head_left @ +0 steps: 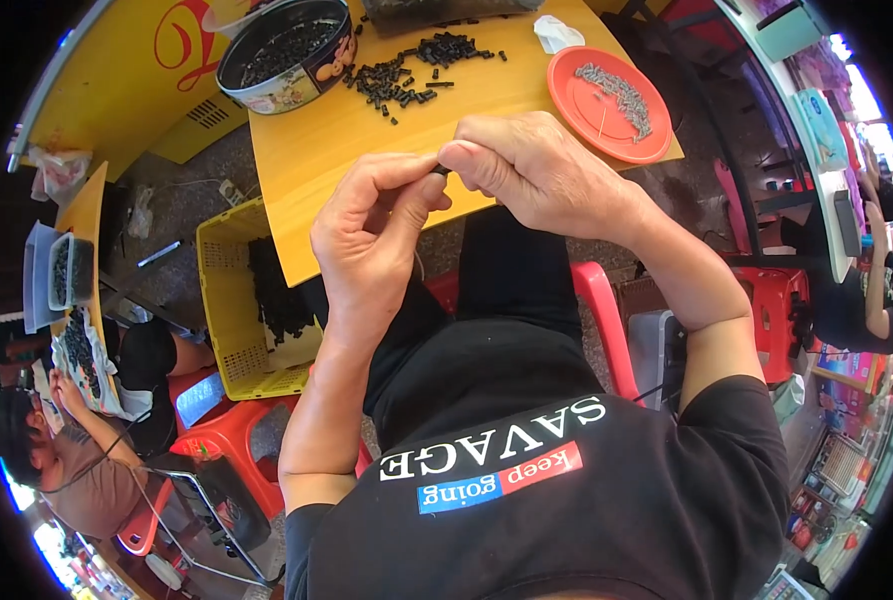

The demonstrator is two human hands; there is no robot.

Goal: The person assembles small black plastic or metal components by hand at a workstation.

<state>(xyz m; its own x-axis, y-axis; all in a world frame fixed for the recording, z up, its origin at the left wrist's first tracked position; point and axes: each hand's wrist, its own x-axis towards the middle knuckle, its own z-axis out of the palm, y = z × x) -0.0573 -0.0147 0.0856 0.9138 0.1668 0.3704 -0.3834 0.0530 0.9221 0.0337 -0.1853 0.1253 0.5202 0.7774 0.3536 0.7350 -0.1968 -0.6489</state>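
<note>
My left hand (pixel 371 215) and my right hand (pixel 541 175) meet above the near edge of the yellow table. A small black piece (pixel 440 170) is pinched between my left thumb and forefinger. My right fingers are closed against its end; whatever they grip is hidden. Beyond my hands lies a loose pile of short black cylindrical pieces (pixel 391 85). A red plate (pixel 564 88) to the right carries many small grey metal pieces (pixel 621 95) and a thin wooden stick (pixel 601 122). At the far left of the table stands a round tin (pixel 284 98) of black pieces.
A crumpled white tissue (pixel 558 35) lies by the plate. Below the table's left side is a yellow crate (pixel 228 300) with dark contents. Red plastic stools (pixel 231 440) stand around. One person (pixel 76 455) works at the left, another (pixel 876 260) at the right.
</note>
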